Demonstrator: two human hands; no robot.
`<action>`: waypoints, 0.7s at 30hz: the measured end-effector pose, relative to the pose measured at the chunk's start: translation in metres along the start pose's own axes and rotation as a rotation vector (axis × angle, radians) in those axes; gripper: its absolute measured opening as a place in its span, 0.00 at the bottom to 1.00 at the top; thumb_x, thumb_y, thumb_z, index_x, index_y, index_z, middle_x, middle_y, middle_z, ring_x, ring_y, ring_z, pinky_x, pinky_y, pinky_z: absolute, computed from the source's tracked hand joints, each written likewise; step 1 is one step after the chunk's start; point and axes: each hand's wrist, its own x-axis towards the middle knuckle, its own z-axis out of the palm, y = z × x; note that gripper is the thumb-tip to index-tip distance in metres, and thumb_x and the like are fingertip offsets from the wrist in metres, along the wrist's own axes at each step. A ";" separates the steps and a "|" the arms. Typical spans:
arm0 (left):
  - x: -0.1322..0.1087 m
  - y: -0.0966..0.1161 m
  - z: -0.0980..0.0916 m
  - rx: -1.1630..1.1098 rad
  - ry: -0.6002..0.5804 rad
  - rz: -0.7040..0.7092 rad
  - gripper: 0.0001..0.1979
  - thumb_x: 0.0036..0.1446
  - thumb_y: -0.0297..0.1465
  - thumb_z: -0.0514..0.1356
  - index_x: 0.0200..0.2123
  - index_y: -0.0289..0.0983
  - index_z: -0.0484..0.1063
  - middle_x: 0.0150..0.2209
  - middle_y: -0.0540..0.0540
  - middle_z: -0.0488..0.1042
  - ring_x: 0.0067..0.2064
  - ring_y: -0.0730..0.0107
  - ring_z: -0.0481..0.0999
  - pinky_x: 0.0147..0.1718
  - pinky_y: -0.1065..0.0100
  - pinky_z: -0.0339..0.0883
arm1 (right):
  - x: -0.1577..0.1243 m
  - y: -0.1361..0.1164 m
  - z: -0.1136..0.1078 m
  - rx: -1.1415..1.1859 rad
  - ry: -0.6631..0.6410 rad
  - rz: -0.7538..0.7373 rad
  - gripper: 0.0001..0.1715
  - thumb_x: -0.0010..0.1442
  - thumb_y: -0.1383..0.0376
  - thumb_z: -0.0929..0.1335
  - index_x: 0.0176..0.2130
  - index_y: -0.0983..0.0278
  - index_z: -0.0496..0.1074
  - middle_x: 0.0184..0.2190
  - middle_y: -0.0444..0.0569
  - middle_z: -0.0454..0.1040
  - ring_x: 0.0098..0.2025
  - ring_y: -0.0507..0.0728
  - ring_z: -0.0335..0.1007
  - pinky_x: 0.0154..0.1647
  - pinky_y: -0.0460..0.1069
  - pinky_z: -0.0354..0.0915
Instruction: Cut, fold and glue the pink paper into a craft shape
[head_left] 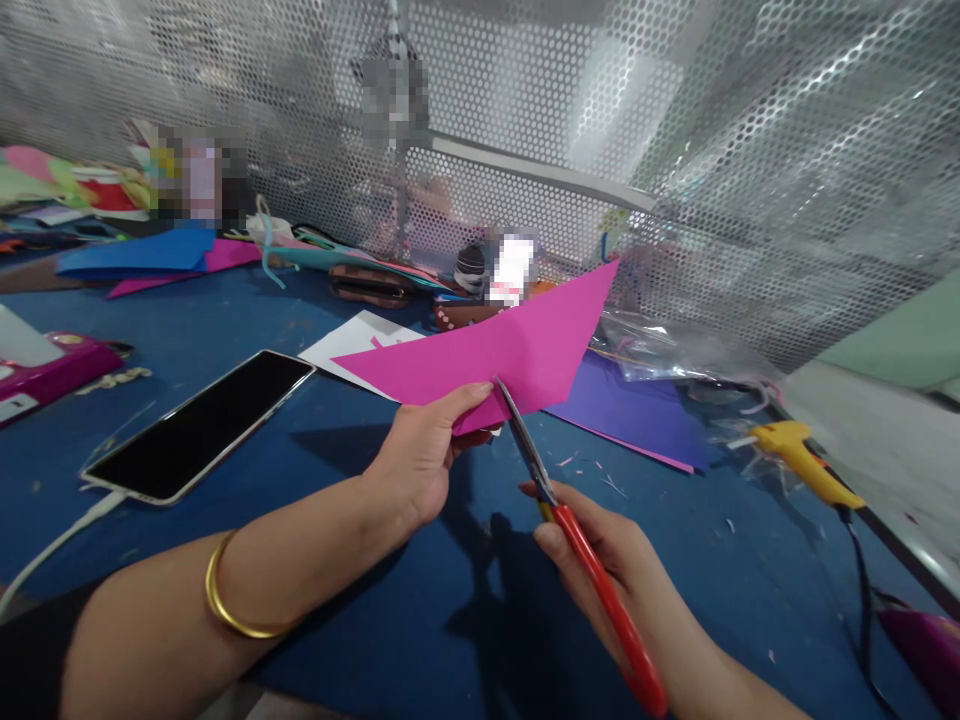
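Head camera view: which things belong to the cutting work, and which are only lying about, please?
Seemingly in use:
- pink sheet, in the left hand
- red-handled scissors, in the right hand, blades at the sheet

Seemingly just lying about:
- phone with white cable
- yellow glue gun
- purple sheet
- blue sheets

Dark-screened phone (pixel 199 430) with white cable (pixel 96 511), yellow glue gun (pixel 808 460) at right, blue paper (pixel 139 250), perforated screen (pixel 517 110) behind

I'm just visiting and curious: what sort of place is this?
Probably a craft workspace: a blue table holds a purple sheet and what looks like a yellow glue gun, while someone holds pink paper and red-handled scissors.
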 end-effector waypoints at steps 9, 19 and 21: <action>-0.001 0.002 0.001 -0.022 0.008 -0.051 0.11 0.40 0.26 0.74 0.30 0.34 0.81 0.28 0.46 0.81 0.28 0.69 0.78 0.27 0.70 0.72 | 0.000 0.001 0.001 0.023 0.005 -0.011 0.34 0.61 0.37 0.62 0.43 0.63 0.73 0.19 0.35 0.49 0.20 0.49 0.45 0.18 0.46 0.44; 0.000 0.006 0.003 -0.070 -0.008 -0.096 0.03 0.46 0.23 0.70 0.27 0.33 0.80 0.25 0.48 0.79 0.25 0.73 0.76 0.24 0.73 0.72 | -0.002 0.004 0.000 0.204 -0.061 0.033 0.35 0.63 0.39 0.63 0.51 0.65 0.70 0.19 0.35 0.52 0.17 0.47 0.48 0.14 0.44 0.46; -0.001 0.006 0.003 -0.051 -0.005 -0.045 0.06 0.43 0.24 0.72 0.28 0.33 0.80 0.27 0.48 0.80 0.27 0.72 0.77 0.25 0.73 0.72 | -0.002 0.007 -0.002 0.215 -0.098 0.011 0.34 0.64 0.41 0.63 0.53 0.65 0.67 0.21 0.36 0.55 0.18 0.47 0.50 0.15 0.44 0.47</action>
